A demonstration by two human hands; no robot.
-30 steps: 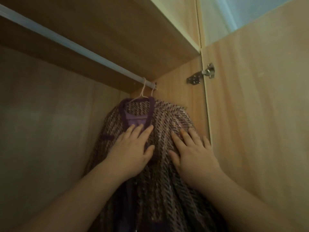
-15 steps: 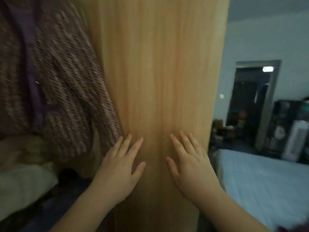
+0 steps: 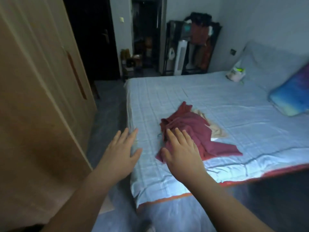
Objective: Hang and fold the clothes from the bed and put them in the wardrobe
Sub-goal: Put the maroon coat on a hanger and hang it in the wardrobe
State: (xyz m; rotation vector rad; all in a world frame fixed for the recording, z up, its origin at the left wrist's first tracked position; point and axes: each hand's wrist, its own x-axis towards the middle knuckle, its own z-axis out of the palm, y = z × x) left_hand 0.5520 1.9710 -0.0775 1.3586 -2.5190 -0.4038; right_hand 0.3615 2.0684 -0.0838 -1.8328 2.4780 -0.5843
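Left hand [image 3: 121, 153]: palm down, fingers straight and slightly fanned, thumb out to the right; holding nothing; poised over the near left edge of the bed.

Right hand [image 3: 181, 153]: same pose, palm down, fingers straight and close together, holding nothing. Overlapping the near left part of the crumpled dark red cloth garment [image 3: 197, 129]; contact with it not discernible.

Bare forearms: reaching forward from the near edge, roughly parallel; hands near each other but apart.

Dark red garment: in a heap on the light blue checked bed sheet [image 3: 234, 101], toward the near left of the bed, partly atop a pale cream cloth piece [image 3: 216, 130].

Far right: blue patterned pillow [image 3: 291, 96], white plastic bag [image 3: 235, 73] beyond it.

Left: light wooden wardrobe door [image 3: 33, 114] with a slot handle.

Far: dark clothes rack [image 3: 200, 36], white tower fan [image 3: 179, 56], dark open doorway [image 3: 145, 30].
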